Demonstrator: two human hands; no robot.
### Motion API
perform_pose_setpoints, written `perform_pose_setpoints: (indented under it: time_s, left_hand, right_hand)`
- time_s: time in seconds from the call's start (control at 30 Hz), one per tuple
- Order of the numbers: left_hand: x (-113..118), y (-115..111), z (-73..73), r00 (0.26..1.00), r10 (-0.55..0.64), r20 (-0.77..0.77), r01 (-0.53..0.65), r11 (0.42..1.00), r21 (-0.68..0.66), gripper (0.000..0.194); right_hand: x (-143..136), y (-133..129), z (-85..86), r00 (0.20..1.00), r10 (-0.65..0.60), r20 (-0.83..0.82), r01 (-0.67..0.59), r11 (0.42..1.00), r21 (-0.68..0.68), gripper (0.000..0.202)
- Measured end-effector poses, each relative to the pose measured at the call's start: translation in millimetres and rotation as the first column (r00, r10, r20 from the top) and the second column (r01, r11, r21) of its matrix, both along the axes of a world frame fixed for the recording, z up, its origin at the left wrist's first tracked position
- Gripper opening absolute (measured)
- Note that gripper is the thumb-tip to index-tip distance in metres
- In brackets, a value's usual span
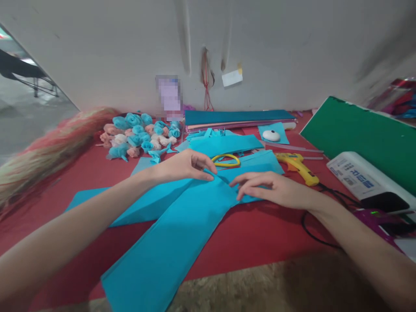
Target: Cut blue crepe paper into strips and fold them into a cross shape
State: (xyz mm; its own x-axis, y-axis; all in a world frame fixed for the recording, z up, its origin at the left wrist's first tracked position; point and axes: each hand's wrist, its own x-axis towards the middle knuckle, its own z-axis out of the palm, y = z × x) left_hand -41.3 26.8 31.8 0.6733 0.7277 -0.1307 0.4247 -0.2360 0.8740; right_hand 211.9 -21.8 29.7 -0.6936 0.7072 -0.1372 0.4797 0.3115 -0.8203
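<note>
A long, bright blue paper strip (182, 234), folded in layers, runs from the near edge of the table up to both hands. My left hand (191, 167) is closed at its upper end, thumb and fingers pinching the top edge. On the other side, my right hand (269, 187) has its fingers curled with the tips at the strip's right edge. Under this strip, another blue paper piece (143, 203) lies crosswise, partly covered. Just beyond my fingers, the yellow handle of what look like scissors (226, 160) shows; their blades are hidden.
Blue, peach and white paper flowers (139, 134) cluster at the back left, beside a fringed roll (58, 143). Cut blue sheets (227, 145) lie behind my hands. At right are a yellow glue gun (300, 169), its black cord, a white box (364, 180) and a green board (367, 130).
</note>
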Motion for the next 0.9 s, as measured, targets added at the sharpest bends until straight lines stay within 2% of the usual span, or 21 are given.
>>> perform_pose_setpoints:
  time_s: [0.1,0.2,0.3,0.37,0.5,0.6,0.67,0.8,0.9]
  left_hand:
    - [1,-1,1.5,1.0,-0.02,0.023,0.02,1.0,0.023,0.021]
    - [-2,0,10.4,0.99,-0.14,-0.028,0.142,0.984,0.105,0.012]
    - [-1,3,23.4,0.929,-0.342,-0.142,0.362,0.921,0.143,0.011]
    - [4,6,30.0,0.879,-0.436,-0.195,0.465,0.874,0.142,0.014]
    - [20,9,32.5,0.826,-0.497,-0.266,0.539,0.835,0.112,0.015]
    - [20,17,31.2,0.83,-0.482,-0.282,0.53,0.838,0.127,0.016]
    - [11,27,32.3,0.853,-0.425,-0.301,0.481,0.866,0.138,0.016]
    - [-16,45,35.1,0.929,-0.188,-0.317,0.248,0.955,0.161,0.022]
    - [-17,41,28.4,0.975,-0.071,-0.208,0.115,0.972,0.204,0.028]
  right_hand:
    - [-17,0,-2.5,1.0,-0.007,-0.024,0.007,1.0,-0.008,0.035]
    - [-28,0,-6.0,0.999,-0.046,-0.027,0.046,0.999,-0.002,0.038]
    - [-31,1,-6.6,0.999,-0.035,-0.027,0.036,0.999,0.023,0.035]
    - [-33,2,-5.4,0.999,-0.028,-0.023,0.029,0.999,0.041,0.035]
    - [-35,4,-3.4,0.999,-0.033,-0.036,0.035,0.997,0.062,0.033]
    - [-34,4,-2.2,0.997,-0.062,-0.045,0.066,0.995,0.072,0.032]
    - [-31,3,-0.8,0.995,-0.087,-0.045,0.09,0.993,0.079,0.031]
    - [-21,2,2.6,0.993,-0.116,-0.037,0.119,0.989,0.092,0.03]
    - [-18,1,3.3,0.993,-0.113,-0.028,0.115,0.989,0.088,0.03]
